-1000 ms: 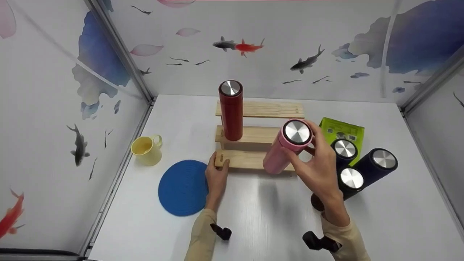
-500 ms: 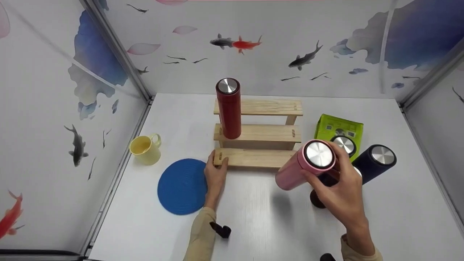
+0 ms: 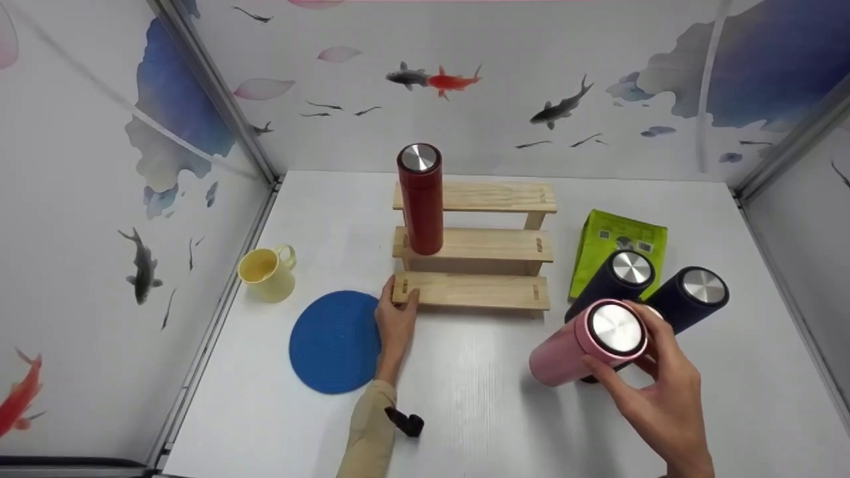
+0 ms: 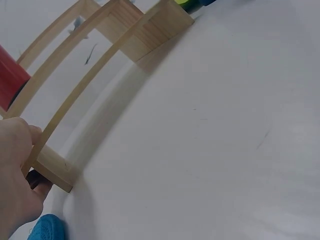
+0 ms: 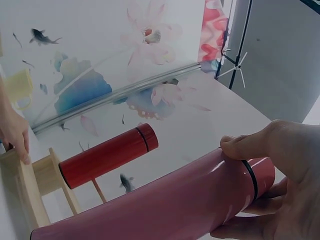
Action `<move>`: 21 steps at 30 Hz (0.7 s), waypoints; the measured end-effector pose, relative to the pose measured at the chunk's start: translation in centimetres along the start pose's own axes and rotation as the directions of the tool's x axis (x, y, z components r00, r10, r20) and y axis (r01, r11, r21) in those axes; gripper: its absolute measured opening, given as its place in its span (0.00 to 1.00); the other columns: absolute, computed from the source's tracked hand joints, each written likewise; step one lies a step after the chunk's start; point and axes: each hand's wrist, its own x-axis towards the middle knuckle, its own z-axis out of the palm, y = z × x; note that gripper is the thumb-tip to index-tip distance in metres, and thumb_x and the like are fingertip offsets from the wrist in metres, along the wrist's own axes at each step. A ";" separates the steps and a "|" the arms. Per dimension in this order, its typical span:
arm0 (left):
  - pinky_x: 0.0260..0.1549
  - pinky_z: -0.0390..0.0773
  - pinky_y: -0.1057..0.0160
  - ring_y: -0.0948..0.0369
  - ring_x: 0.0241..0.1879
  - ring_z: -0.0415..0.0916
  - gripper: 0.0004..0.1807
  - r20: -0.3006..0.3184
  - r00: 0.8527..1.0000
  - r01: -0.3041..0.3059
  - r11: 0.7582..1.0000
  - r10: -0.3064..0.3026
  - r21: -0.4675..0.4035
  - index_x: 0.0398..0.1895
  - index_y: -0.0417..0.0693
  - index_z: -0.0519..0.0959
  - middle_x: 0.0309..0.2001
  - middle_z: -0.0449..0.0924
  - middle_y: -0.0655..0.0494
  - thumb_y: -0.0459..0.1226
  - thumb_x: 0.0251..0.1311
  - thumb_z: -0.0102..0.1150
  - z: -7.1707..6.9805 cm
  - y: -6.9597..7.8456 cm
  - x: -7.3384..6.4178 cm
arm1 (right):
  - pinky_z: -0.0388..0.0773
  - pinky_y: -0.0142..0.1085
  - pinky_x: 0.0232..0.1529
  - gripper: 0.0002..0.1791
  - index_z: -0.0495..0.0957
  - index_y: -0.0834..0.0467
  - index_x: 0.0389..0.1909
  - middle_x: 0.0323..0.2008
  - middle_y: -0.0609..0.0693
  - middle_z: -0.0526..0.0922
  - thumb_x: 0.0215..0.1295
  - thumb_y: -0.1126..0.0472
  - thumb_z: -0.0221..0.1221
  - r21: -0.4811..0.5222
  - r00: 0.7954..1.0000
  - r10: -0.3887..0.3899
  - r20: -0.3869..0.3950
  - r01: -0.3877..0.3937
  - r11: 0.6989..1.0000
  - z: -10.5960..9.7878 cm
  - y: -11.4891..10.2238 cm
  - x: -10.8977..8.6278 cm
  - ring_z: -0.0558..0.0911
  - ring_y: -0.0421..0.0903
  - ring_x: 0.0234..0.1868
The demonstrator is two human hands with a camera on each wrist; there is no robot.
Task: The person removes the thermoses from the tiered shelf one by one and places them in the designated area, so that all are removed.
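My right hand (image 3: 671, 392) grips a pink thermos (image 3: 561, 355) near its silver-topped lid. The thermos is tilted above the table, right of the wooden rack's front. In the right wrist view, the thumb lies on one side of the pink thermos (image 5: 150, 205) and the fingers on the other. At the left end of the three-tier wooden rack (image 3: 478, 292), my left hand (image 3: 396, 325) holds the lowest board. The left wrist view has the left hand (image 4: 15, 170) wrapped about that board's end. A red thermos (image 3: 424, 212) stands upright on the middle tier, at its left.
Dark blue thermoses (image 3: 690, 299) stand at the right, partly hidden behind the pink one. Behind them lies a green packet (image 3: 601, 232). A round blue mat (image 3: 332, 345) lies left of my left hand, with a yellow mug (image 3: 272, 282) beyond it. Printed panels wall the table.
My right hand has carried the pink thermos from over the rack's lowest tier rightward and toward me, tilting it more. The left hand has stayed on the rack; the red thermos has not moved.
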 end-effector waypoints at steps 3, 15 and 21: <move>0.58 0.79 0.48 0.47 0.68 0.71 0.33 -0.003 1.000 0.003 1.000 -0.003 0.012 0.71 0.37 0.69 0.69 0.72 0.39 0.39 0.65 0.67 0.0 0.1 0.0 | 0.76 0.16 0.46 0.49 0.72 0.60 0.68 0.58 0.36 0.79 0.39 0.77 0.78 -0.046 0.998 0.057 0.006 -0.057 0.997 -0.6 0.0 -0.6 0.80 0.27 0.53; 0.65 0.73 0.47 0.46 0.69 0.70 0.33 -0.007 1.000 0.003 1.000 -0.003 0.016 0.70 0.37 0.70 0.69 0.72 0.39 0.39 0.65 0.67 0.2 -0.1 0.0 | 0.75 0.13 0.42 0.46 0.72 0.55 0.68 0.54 0.28 0.75 0.43 0.68 0.80 -0.197 0.950 0.313 -0.020 -0.310 0.930 -2.2 0.8 -2.8 0.77 0.21 0.47; 0.64 0.74 0.47 0.46 0.70 0.68 0.34 -0.006 1.000 -0.004 1.000 0.004 0.022 0.71 0.37 0.69 0.70 0.71 0.38 0.40 0.65 0.67 0.0 0.1 -0.1 | 0.75 0.13 0.42 0.46 0.74 0.57 0.67 0.53 0.25 0.76 0.41 0.72 0.80 -0.180 0.943 0.325 -0.064 -0.332 0.926 -3.3 2.0 -3.2 0.77 0.18 0.47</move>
